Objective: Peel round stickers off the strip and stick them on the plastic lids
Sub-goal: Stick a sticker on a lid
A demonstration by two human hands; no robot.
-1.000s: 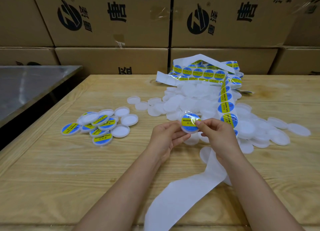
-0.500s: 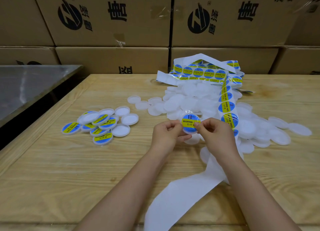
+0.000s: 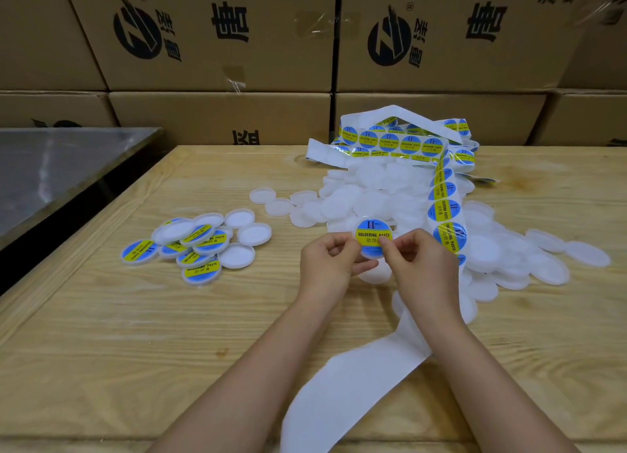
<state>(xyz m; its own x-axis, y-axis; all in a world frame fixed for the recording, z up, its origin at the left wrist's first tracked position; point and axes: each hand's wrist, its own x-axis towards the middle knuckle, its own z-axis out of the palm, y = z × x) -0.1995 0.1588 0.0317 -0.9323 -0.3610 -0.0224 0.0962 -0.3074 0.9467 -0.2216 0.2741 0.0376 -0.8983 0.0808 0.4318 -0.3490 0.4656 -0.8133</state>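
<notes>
Stickered lids (image 3: 190, 245) left, bare lids (image 3: 373, 195) right (strip (image 3: 444, 212) draped over), boxes (image 3: 217, 117) behind

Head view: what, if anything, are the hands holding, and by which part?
One stickered lid: the left hand grips its left edge, the right hand pinches its right edge.

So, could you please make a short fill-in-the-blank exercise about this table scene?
1. The left hand and right hand hold one lid whose sticker reads SOLDERING ____.
2. The finished lids lie to the ____ of the hands.
3. The peeled backing strip is plain ____.
4. The table is made of ____.
Missing words: PASTE, left, white, wood.
</notes>
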